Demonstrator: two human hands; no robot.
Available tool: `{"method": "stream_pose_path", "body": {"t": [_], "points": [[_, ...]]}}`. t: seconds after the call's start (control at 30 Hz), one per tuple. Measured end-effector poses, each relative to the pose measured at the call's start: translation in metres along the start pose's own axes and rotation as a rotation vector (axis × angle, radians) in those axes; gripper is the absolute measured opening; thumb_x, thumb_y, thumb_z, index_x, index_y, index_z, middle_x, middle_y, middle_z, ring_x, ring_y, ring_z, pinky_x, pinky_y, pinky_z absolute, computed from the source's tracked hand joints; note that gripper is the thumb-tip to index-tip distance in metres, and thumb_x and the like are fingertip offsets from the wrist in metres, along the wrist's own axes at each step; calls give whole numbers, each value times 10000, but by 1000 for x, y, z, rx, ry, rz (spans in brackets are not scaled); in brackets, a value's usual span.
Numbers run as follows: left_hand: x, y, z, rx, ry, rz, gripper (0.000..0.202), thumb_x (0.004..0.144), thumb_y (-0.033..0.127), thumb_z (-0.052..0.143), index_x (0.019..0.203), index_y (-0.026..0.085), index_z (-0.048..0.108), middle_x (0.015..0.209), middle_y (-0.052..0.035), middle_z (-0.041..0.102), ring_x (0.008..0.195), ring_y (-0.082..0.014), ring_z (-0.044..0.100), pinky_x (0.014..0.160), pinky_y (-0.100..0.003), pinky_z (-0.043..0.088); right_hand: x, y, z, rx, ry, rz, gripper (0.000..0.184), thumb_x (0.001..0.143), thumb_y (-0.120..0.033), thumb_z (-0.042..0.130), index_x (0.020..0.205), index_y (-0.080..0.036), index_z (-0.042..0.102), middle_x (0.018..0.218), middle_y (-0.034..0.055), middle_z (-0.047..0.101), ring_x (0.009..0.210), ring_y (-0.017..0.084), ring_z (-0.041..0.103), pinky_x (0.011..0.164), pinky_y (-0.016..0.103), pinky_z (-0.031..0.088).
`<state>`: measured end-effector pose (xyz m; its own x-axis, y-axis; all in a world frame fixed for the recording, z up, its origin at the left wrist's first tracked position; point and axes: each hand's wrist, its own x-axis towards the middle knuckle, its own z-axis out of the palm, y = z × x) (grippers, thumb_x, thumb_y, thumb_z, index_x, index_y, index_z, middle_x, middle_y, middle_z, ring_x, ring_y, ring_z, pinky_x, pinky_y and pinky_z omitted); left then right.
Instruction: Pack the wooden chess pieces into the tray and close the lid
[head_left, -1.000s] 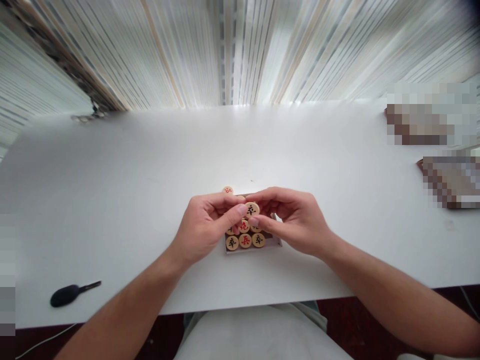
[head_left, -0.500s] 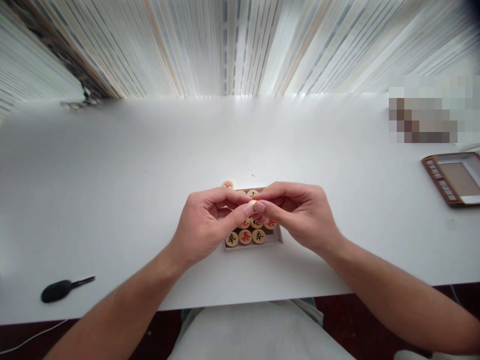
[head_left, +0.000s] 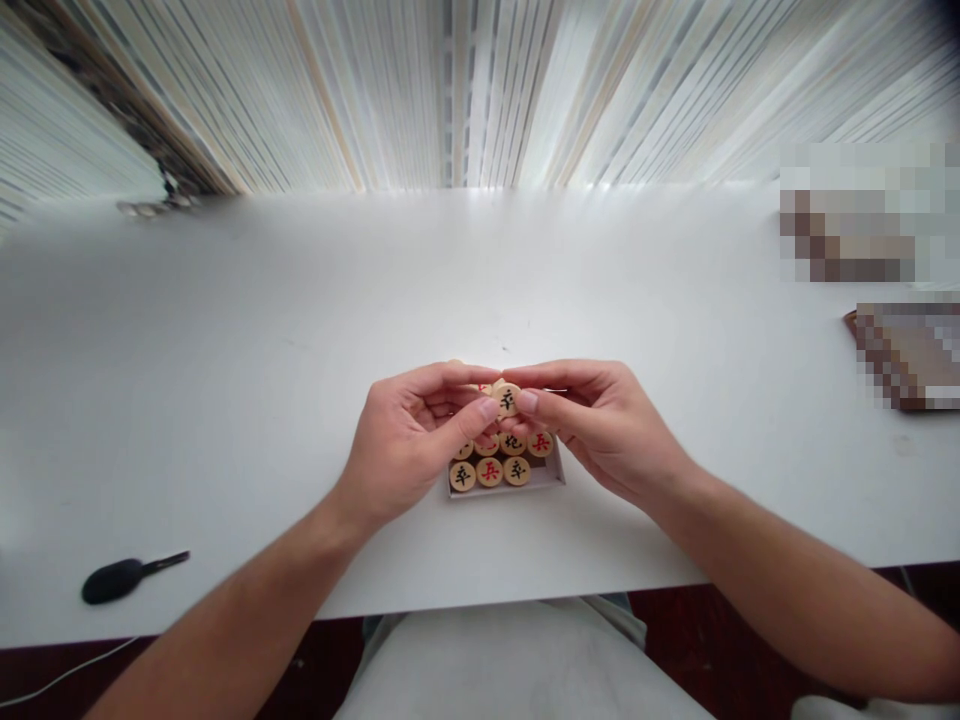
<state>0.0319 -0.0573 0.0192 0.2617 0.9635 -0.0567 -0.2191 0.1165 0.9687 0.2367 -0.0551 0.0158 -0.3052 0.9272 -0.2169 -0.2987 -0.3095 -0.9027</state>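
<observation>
Between my two thumbs a round wooden Chinese chess piece with a black character is held up, its face turned toward me. My left hand grips it from the left, and my right hand from the right, fingertips meeting behind it. Beneath the hands lies a shallow open box holding several chess pieces in rows. In its near row are a red-marked piece and black-marked pieces either side, with a gap at the right end. The box's far part is hidden by my hands.
The white table spreads around the box. A black hairbrush-shaped object lies near the left front edge. Far right are a pixelated brown tray-like item and another blurred object. A striped curtain hangs behind the table.
The held chess piece has been tilted up so its black character now faces me. Both hands have risen slightly, staying close together over the box.
</observation>
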Motion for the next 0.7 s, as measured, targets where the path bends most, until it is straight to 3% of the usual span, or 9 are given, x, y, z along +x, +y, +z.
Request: {"method": "stream_pose_path", "body": {"t": [0.13, 0.3, 0.43, 0.7], "points": [[1, 0, -2, 13, 22, -26, 282, 812, 263, 959, 1056, 170, 853, 923, -77, 866, 797, -219, 837, 687, -277, 710, 1, -2, -1, 24, -20, 48, 338, 780, -279, 1000, 1099, -260, 892, 996, 69, 874, 893, 216, 842, 882, 354, 710], [1, -2, -5, 8, 1, -48, 332, 789, 271, 979, 1091, 188, 866, 854, -61, 858, 700, -193, 814, 718, -302, 722, 0, -2, -3, 12, -31, 66, 396, 747, -268, 1019, 1120, -241, 889, 1002, 80, 876, 889, 235, 847, 896, 379, 709], [0, -2, -4, 9, 20, -68, 361, 742, 250, 1009, 1073, 193, 878, 864, -64, 863, 700, -196, 817, 719, -304, 726, 0, -2, -3, -12, -52, 13, 398, 778, -244, 999, 1158, -254, 881, 997, 73, 877, 923, 244, 851, 901, 381, 714], [-5, -3, 0, 135, 61, 21, 341, 768, 272, 996, 1086, 211, 888, 920, -64, 874, 758, -231, 848, 751, -333, 750, -1, -6, 4, -80, 3, -57, 411, 647, -257, 1064, 1023, -225, 902, 923, 66, 870, 864, 245, 843, 814, 359, 732]]}}
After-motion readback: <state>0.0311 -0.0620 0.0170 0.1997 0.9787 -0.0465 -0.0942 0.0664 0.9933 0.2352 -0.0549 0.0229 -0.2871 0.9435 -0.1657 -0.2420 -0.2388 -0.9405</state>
